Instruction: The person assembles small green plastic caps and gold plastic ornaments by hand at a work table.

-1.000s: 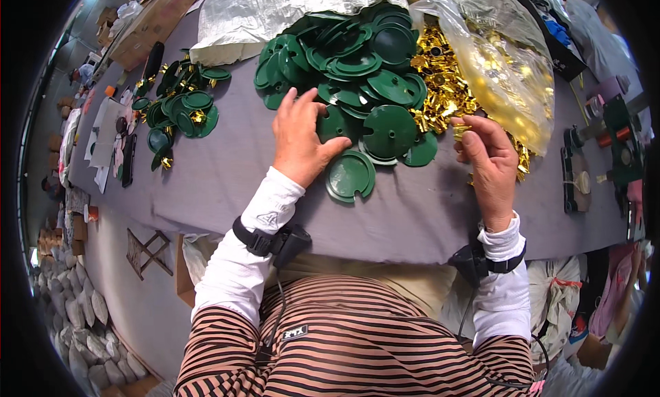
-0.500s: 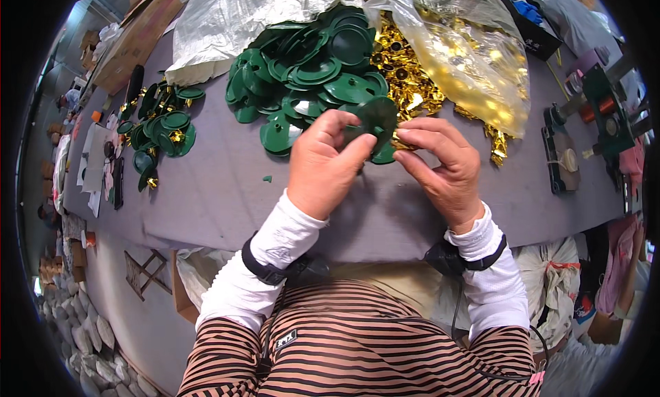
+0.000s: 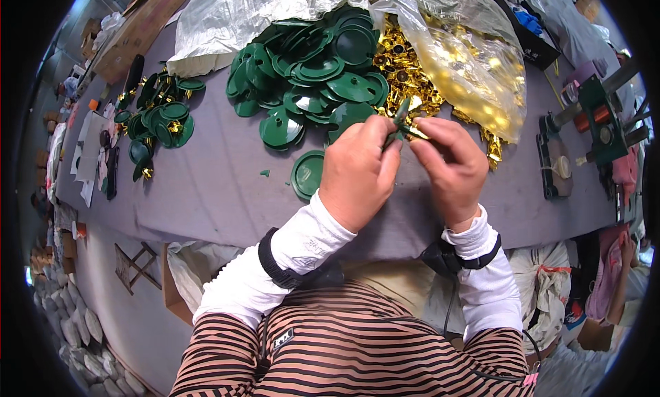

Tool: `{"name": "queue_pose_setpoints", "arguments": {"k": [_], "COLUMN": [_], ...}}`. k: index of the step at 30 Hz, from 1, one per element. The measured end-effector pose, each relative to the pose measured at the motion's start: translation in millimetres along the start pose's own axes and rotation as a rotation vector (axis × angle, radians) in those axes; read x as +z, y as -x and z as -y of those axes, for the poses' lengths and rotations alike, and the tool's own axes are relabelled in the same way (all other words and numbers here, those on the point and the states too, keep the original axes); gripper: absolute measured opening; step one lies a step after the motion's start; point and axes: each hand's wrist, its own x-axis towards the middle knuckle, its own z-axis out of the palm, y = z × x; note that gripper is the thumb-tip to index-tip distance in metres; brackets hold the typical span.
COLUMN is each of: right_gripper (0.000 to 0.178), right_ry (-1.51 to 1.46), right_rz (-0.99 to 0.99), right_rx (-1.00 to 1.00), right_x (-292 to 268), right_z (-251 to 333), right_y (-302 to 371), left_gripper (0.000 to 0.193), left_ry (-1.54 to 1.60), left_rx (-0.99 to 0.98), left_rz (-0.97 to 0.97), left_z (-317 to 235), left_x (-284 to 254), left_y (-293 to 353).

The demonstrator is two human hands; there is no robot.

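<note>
A green disc [image 3: 401, 113], turned nearly edge-on, is held above the table [image 3: 227, 201], just in front of the pile. Your left hand [image 3: 361, 164] is closed, thumb and fingers pinching the disc. Your right hand [image 3: 451, 164] is drawn to a narrow pinch on a gold piece [image 3: 416, 131] at the disc's right side; blur hides whether the two parts are joined.

Just left of your left hand, a loose green disc [image 3: 306, 175] lies flat, with a small green scrap [image 3: 265, 173] near it. Beyond your hands spreads the pile of green discs [image 3: 309, 68]; touching its right side are loose gold pieces [image 3: 407, 70], partly covered by a clear plastic bag [image 3: 481, 77]. Well to the left, a smaller cluster of green discs [image 3: 170, 112] bears gold pieces. At the table's right stands a green metal device [image 3: 599, 130]; behind the pile lies a silvery-white sheet [image 3: 230, 19].
</note>
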Motion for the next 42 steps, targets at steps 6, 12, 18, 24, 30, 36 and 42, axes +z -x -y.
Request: {"name": "queue_pose_setpoints", "arguments": {"k": [6, 12, 18, 24, 30, 36, 42], "right_gripper": [0.026, 0.025, 0.023, 0.019, 0.019, 0.023, 0.015], "right_ry": [-0.916, -0.537, -0.309, -0.555, 0.105, 0.493, 0.306], "right_rz": [-0.054, -0.029, -0.042, 0.121, -0.11, 0.135, 0.238], "right_rx": [0.699, 0.445, 0.292, 0.658, 0.455, 0.235, 0.436], "right_x": [8.5, 7.5, 8.5, 7.6, -37.5, -15.5, -13.7], "right_z": [-7.2, -4.7, 0.1, 9.5, -30.8, -25.3, -37.1], "right_y": [7.8, 6.8, 9.1, 6.4, 17.3, 12.0, 16.6], "left_gripper": [0.018, 0.018, 0.025, 0.022, 0.027, 0.038, 0.035], "left_ry": [0.306, 0.206, -0.01, 0.047, 0.057, -0.587, -0.256], "left_rx": [-0.224, -0.216, 0.071, 0.01, -0.253, -0.028, -0.067], "left_rz": [-0.045, 0.011, -0.028, 0.034, -0.359, -0.381, 0.229], "left_z": [5.7, 7.3, 0.9, 34.8, 143.7, 144.3, 68.5], "left_x": [6.2, 4.8, 2.4, -24.7, -201.8, -261.0, -125.9], "left_y": [4.2, 9.2, 9.9, 16.0, -40.3, -40.5, 42.7]}}
